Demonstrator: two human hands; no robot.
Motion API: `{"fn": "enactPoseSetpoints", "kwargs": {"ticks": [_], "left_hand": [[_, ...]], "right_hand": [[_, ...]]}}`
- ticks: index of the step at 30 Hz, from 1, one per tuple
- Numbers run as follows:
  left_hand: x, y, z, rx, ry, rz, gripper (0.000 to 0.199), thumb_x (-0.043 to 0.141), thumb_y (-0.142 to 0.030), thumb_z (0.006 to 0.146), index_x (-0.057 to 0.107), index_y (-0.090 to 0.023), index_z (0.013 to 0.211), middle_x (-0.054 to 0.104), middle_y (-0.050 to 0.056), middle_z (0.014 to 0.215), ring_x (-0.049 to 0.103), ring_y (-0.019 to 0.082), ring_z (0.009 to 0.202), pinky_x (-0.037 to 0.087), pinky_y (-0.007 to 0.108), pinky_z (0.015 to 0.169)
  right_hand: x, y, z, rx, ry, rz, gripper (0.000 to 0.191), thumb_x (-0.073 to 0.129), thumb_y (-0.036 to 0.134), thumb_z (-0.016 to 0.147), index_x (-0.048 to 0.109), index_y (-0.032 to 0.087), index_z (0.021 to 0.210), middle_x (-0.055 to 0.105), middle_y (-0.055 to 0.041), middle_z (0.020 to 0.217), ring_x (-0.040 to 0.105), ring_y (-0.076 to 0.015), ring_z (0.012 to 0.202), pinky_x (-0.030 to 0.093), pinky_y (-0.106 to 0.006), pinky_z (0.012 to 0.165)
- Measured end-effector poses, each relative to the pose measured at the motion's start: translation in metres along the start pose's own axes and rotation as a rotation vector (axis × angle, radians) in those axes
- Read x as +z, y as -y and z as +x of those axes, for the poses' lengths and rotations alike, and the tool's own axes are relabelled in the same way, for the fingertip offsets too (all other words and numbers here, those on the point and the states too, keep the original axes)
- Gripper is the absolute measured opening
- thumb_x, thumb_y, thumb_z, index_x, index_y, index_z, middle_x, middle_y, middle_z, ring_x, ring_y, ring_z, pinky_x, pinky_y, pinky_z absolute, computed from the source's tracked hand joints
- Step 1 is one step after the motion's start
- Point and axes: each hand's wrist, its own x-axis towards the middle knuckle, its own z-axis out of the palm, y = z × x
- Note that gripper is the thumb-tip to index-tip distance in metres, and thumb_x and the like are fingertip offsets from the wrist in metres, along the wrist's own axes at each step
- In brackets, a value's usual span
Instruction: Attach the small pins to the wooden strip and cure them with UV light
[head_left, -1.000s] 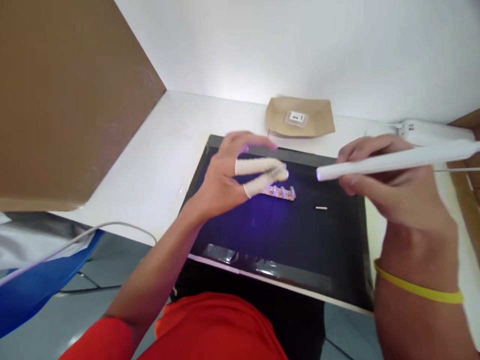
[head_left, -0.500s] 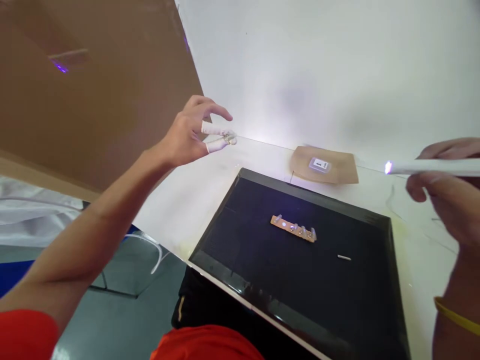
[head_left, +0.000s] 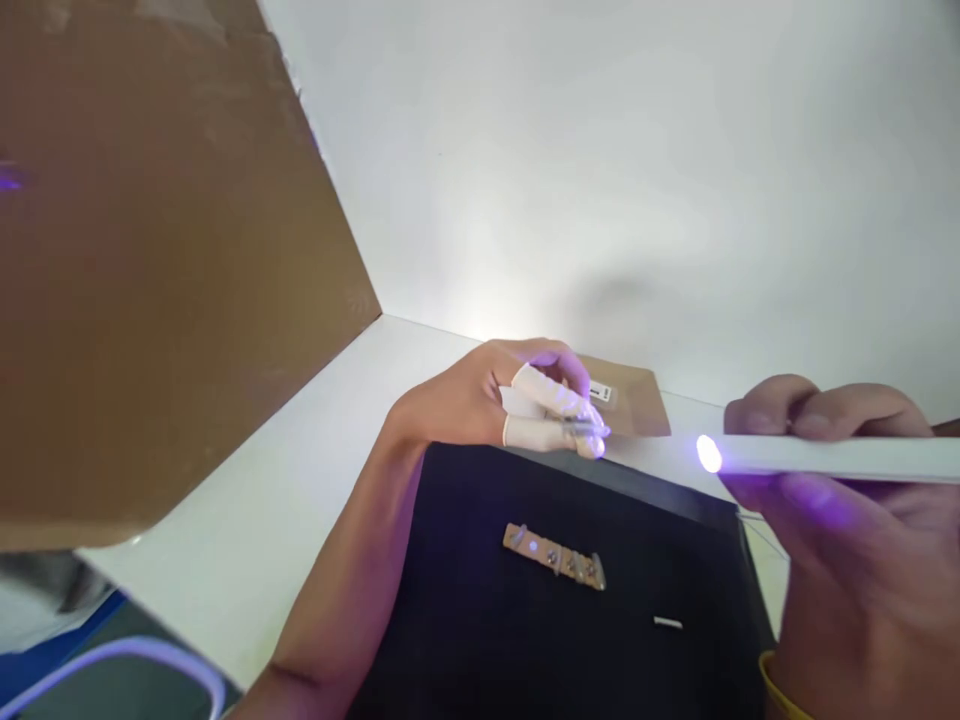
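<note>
My left hand (head_left: 480,400), with white finger cots on the thumb and index finger, pinches a small shiny, partly clear piece (head_left: 585,428). Purple light falls on its fingertips. In my right hand (head_left: 832,500) is a white pen-shaped UV light (head_left: 840,457), its lit tip pointing left at the piece, a short gap away. Below them, on the black mat (head_left: 480,640), lies a tan strip (head_left: 555,555) carrying several small clear pieces and metal bits. A short white stick (head_left: 667,622) rests to its right.
A large brown cardboard panel (head_left: 165,260) stands at the left, and a white wall (head_left: 600,180) rises behind. A brown packet with a white label (head_left: 637,400) lies behind my left hand. A pale cable (head_left: 150,650) curves at the lower left.
Both hands have come closer together: the left moved right with its piece, the right moved left with the UV light. The view has shifted, so the mat appears lower.
</note>
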Motion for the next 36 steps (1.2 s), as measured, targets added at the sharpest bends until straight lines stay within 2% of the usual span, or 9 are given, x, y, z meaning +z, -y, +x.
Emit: {"fn": "enactPoseSetpoints", "kwargs": {"ticks": [3,5,8,12,14,19,24,32,36], "left_hand": [[0.002,0.004,0.013,-0.057,0.039,0.053,0.020,0.081,-0.010,0.080,0.075,-0.024,0.093,0.075,0.002,0.094,0.075,0.015,0.081,0.062,0.025,0.068],[0.005,0.004,0.017,-0.051,0.017,0.115,0.016,0.079,-0.013,0.081,0.077,-0.023,0.093,0.075,0.002,0.096,0.074,0.015,0.081,0.062,0.025,0.069],[0.009,0.002,0.015,-0.065,0.028,0.109,0.017,0.078,-0.015,0.083,0.079,-0.024,0.097,0.074,0.003,0.096,0.073,0.015,0.080,0.061,0.024,0.067],[0.011,0.001,0.006,-0.094,0.041,0.037,0.021,0.078,-0.012,0.082,0.077,-0.024,0.098,0.074,0.003,0.097,0.071,0.014,0.076,0.061,0.024,0.063],[0.011,0.001,0.004,-0.081,0.036,0.035,0.022,0.080,-0.013,0.082,0.076,-0.024,0.101,0.074,0.003,0.100,0.072,0.016,0.081,0.063,0.027,0.069],[0.010,0.002,0.006,-0.012,0.160,0.022,0.020,0.081,-0.016,0.086,0.082,-0.027,0.102,0.076,0.006,0.106,0.075,0.018,0.088,0.065,0.031,0.079],[0.009,0.000,0.007,0.012,0.173,-0.062,0.024,0.079,-0.013,0.086,0.084,-0.029,0.103,0.075,0.005,0.106,0.075,0.018,0.088,0.066,0.030,0.078],[0.010,-0.004,0.006,-0.030,0.140,-0.042,0.011,0.081,-0.018,0.088,0.083,-0.023,0.097,0.075,0.006,0.104,0.075,0.016,0.086,0.065,0.027,0.076],[0.010,-0.002,0.005,-0.028,0.142,-0.061,0.013,0.082,-0.018,0.087,0.082,-0.021,0.100,0.074,0.007,0.105,0.073,0.016,0.090,0.064,0.026,0.078]], "right_hand": [[0.008,0.006,0.000,0.013,-0.080,-0.066,0.025,0.084,0.018,0.076,0.066,0.028,0.090,0.058,-0.0026,0.083,0.058,-0.0190,0.069,0.048,-0.029,0.042],[0.012,0.008,-0.002,0.006,-0.074,-0.127,0.024,0.082,0.017,0.077,0.065,0.029,0.090,0.058,-0.0031,0.083,0.060,-0.0210,0.074,0.049,-0.031,0.046],[0.020,0.012,-0.005,-0.004,-0.050,-0.188,0.026,0.078,0.013,0.077,0.065,0.031,0.090,0.061,-0.0033,0.084,0.060,-0.0217,0.074,0.050,-0.034,0.049],[0.030,0.020,-0.009,-0.009,-0.159,-0.208,0.031,0.076,0.010,0.076,0.064,0.033,0.092,0.060,-0.0032,0.083,0.058,-0.0229,0.077,0.049,-0.032,0.048],[0.030,0.023,-0.010,-0.058,-0.129,-0.218,0.033,0.076,0.009,0.075,0.066,0.033,0.095,0.061,-0.0032,0.082,0.057,-0.0230,0.078,0.051,-0.032,0.048],[0.019,0.025,-0.010,-0.119,0.048,-0.192,0.040,0.077,0.006,0.077,0.068,0.034,0.104,0.065,-0.0030,0.087,0.058,-0.0212,0.076,0.056,-0.030,0.047],[0.013,0.026,-0.010,-0.112,0.043,-0.149,0.035,0.078,0.014,0.082,0.066,0.036,0.106,0.063,-0.0031,0.087,0.059,-0.0217,0.076,0.056,-0.031,0.047],[0.011,0.020,-0.007,-0.130,0.123,-0.208,0.038,0.076,0.003,0.076,0.068,0.030,0.101,0.067,-0.0019,0.090,0.063,-0.0190,0.082,0.056,-0.028,0.053],[0.011,0.018,-0.008,-0.163,0.122,-0.211,0.040,0.073,-0.001,0.075,0.066,0.027,0.103,0.066,-0.0021,0.093,0.062,-0.0178,0.084,0.057,-0.025,0.055]]}}
